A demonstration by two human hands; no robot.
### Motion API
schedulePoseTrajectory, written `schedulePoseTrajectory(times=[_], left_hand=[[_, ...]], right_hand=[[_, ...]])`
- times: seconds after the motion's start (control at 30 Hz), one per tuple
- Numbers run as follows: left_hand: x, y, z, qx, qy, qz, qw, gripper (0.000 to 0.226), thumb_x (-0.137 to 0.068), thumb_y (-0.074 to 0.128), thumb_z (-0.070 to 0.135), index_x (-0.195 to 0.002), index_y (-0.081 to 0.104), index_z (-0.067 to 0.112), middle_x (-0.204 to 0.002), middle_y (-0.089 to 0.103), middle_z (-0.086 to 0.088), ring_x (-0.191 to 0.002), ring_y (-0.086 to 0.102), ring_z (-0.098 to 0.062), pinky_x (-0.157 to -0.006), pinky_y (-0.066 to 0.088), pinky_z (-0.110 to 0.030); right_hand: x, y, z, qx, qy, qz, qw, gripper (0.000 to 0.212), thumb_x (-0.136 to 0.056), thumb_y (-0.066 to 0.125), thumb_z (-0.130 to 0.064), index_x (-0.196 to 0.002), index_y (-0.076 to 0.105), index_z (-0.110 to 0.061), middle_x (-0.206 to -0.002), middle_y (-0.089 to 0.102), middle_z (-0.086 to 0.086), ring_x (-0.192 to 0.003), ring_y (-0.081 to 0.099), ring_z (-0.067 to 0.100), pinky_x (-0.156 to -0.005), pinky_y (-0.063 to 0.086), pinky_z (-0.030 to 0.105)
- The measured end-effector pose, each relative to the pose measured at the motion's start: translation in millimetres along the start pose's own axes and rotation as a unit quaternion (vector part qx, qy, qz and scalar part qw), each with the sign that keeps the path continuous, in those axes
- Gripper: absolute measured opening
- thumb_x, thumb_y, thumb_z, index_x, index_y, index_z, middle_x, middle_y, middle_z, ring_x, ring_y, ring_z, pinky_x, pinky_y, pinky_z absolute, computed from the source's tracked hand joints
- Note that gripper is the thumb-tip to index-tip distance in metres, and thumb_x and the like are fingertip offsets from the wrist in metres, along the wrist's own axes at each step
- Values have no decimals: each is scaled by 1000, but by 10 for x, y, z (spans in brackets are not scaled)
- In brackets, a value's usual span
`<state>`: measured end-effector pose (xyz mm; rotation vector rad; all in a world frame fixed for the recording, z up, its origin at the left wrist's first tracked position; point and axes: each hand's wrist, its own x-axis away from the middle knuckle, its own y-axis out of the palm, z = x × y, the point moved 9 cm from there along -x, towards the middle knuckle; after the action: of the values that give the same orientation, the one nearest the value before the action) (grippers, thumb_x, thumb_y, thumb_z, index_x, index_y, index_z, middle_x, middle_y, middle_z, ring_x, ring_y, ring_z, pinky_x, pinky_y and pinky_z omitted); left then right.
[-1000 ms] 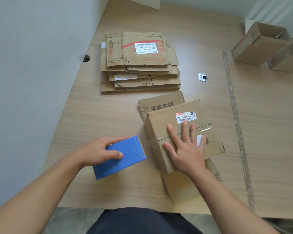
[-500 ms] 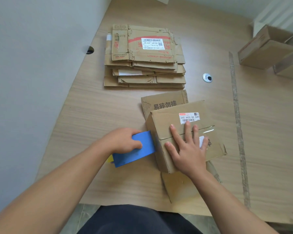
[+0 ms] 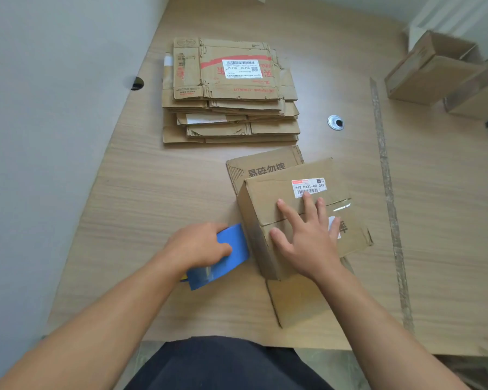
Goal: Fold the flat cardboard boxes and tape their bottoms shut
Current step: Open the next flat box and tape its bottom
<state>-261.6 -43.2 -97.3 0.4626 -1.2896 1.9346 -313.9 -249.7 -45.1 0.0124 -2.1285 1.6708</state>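
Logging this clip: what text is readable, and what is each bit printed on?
"642 H431-00 049": barcode sticker on the folded box.
"易碎勿摔", lower edge hidden: flap behind that box.
"J4-J10 J4-J10": white label on the flat stack.
Black character beside the right hand: partly covered, unreadable.
Red print on the stack, small print on both labels: too blurred.

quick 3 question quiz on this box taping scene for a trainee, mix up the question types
1. True or false: the right hand lies flat, fingers spread, on top of the folded box.
2. What does the left hand hold? A) blue tape dispenser B) scissors C) marker pen
3. Fill in: the white label on the folded box reads 642 H431-00 ___.

Key: 1 true; 2 A; 3 049
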Motion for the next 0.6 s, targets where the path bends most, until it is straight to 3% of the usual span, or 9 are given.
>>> schedulePoseTrajectory(times=[0.13, 0.2, 0.5, 0.6], left_hand=[[153, -156, -206, 52, 5, 32, 998, 62, -76, 51, 55, -137, 41, 57, -116, 66, 17, -100, 61, -16, -86, 53, -36], [236, -219, -281, 96, 18, 53, 994, 72, -71, 47, 59, -143, 36, 57, -122, 64, 18, -105, 61, -14, -90, 51, -36], [547, -442, -527, 208, 57, 167, 962, 72, -76, 54, 56, -145, 35, 55, -140, 51, 30, -120, 56, -8, -99, 45, -30], [630, -488, -545, 229, 77, 188, 952, 69, -75, 56, 58, -141, 33, 63, -134, 54, 33, -116, 58, -5, -98, 47, -30]], right_hand=[[20, 1, -292, 35, 11, 11, 999, 81, -87, 40, -77, -152, 19, -34, -166, -1, 8, -152, -11, 27, -116, 3, 65], [12, 46, -371, 52, 10, 14, 998, 81, -89, 46, -72, -151, 15, -31, -164, -1, 11, -151, -7, 29, -114, 11, 64], [7, 103, -324, 97, -54, 0, 994, 66, -93, 51, -33, -148, 17, -26, -163, -6, 1, -151, -6, 36, -116, 14, 64], [154, 174, -450, 116, -126, -16, 985, 76, -78, 71, -27, -141, 28, -26, -163, 14, 1, -151, 15, 38, -109, 28, 68]])
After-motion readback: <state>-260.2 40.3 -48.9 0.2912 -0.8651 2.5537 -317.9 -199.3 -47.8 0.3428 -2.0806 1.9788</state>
